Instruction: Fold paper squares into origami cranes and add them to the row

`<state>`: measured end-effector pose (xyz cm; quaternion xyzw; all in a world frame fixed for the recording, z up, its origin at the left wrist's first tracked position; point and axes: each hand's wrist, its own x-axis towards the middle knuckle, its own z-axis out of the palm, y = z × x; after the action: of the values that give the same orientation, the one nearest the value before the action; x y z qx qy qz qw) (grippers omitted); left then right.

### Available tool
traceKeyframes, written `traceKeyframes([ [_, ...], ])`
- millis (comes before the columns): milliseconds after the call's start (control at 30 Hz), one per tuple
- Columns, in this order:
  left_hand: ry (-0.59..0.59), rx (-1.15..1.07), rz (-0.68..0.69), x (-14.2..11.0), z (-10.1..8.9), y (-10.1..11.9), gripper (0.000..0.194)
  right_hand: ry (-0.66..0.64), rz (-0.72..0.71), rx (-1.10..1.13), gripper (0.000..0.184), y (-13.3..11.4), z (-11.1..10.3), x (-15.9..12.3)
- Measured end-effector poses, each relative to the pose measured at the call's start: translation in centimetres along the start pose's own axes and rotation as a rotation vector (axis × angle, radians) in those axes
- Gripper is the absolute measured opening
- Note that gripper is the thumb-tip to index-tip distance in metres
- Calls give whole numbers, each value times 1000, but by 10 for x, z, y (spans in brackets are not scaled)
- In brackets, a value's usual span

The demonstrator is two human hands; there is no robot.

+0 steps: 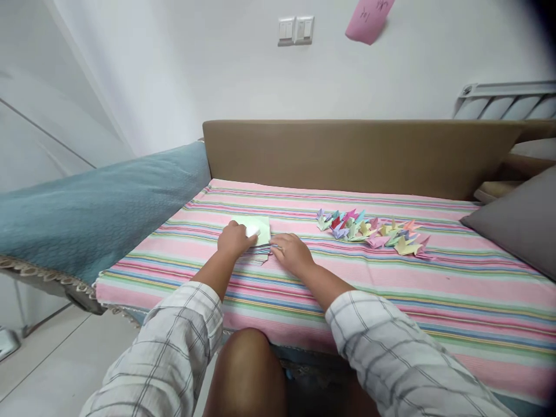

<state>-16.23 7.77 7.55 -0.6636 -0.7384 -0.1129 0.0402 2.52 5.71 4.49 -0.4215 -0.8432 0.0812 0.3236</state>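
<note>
A stack of square paper sheets, pale green on top with darker edges below, lies on the striped cloth in front of me. My left hand is at the stack's left side, its fingers closed around a small white object over the top sheet; its kind is not clear. At the right edge, my right hand has its bent fingers gripping the layered sheets. Several folded paper cranes in many colours lie in a group to the right of the stack, apart from both hands.
The pink striped cloth covers the sofa seat. Behind it stands a brown backrest. A blue-covered armrest is on the left and a grey cushion on the right. My knee is at the front edge.
</note>
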Motion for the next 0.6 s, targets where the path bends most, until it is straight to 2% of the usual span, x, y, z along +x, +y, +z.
traceKeyframes([
  [133, 15, -62, 3, 0, 3, -8, 53, -223, -177, -357, 23, -2, 8, 30],
  [233, 40, -169, -10, 3, 2, -18, 54, -303, -232, -487, 23, -3, 11, 35],
  [400, 59, -445, -53, 10, -6, -36, 51, -272, -300, -538, 23, 1, 14, 32],
  [600, 112, -515, -47, 9, -14, -38, 48, -238, -261, -511, 24, 5, 16, 31],
])
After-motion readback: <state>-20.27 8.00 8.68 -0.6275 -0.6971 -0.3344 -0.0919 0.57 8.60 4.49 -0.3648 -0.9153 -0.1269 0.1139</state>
